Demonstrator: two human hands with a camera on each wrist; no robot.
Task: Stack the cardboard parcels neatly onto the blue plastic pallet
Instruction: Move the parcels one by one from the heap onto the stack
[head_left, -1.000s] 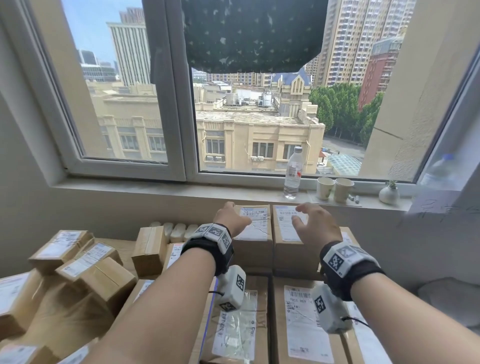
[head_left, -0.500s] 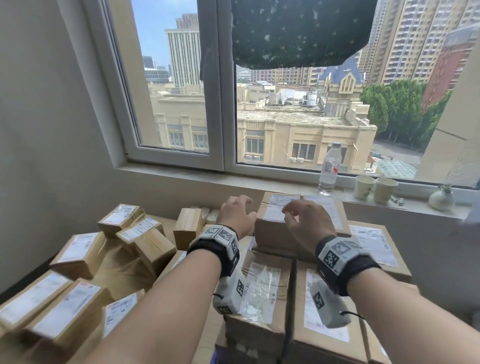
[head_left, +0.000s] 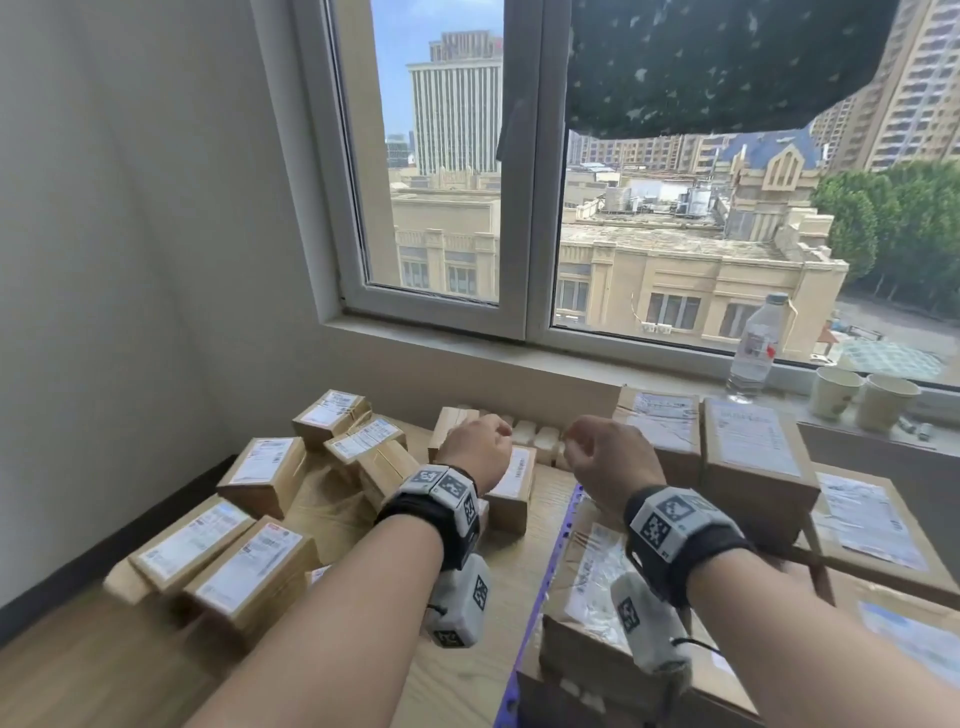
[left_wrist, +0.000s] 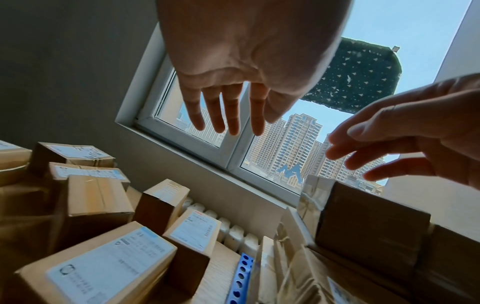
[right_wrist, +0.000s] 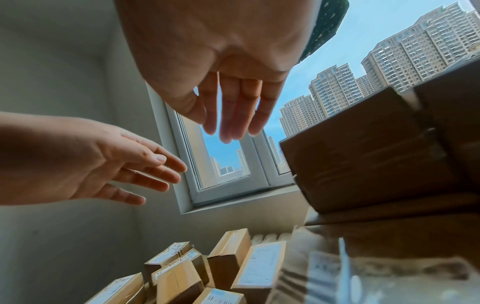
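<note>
Partly done, by the look of things: several large cardboard parcels (head_left: 753, 457) already stacked in layers on the blue plastic pallet (head_left: 540, 582) at the right, only its perforated edge showing. Still left: a loose heap of smaller parcels (head_left: 260, 467) lying at odd angles on the wooden floor (head_left: 78, 675) to the left, near the pallet but not on it. Closest of them, a labelled box (head_left: 511, 488) just beside the pallet edge, probably next in line.

Both hands free, holding nothing: left hand (head_left: 475, 454) over the loose heap, fingers loosely extended in the wrist view; right hand (head_left: 608, 467) beside it, near the stacked boxes, fingers relaxed and slightly spread.

Behind, a window (head_left: 519, 208) and sill carrying a water bottle (head_left: 756, 348) and two paper cups (head_left: 862, 397). A white radiator (left_wrist: 233, 230) low against the wall behind the heap. Nothing plainly blocking the reach; tilted boxes in the heap could slide when one is pulled out.
</note>
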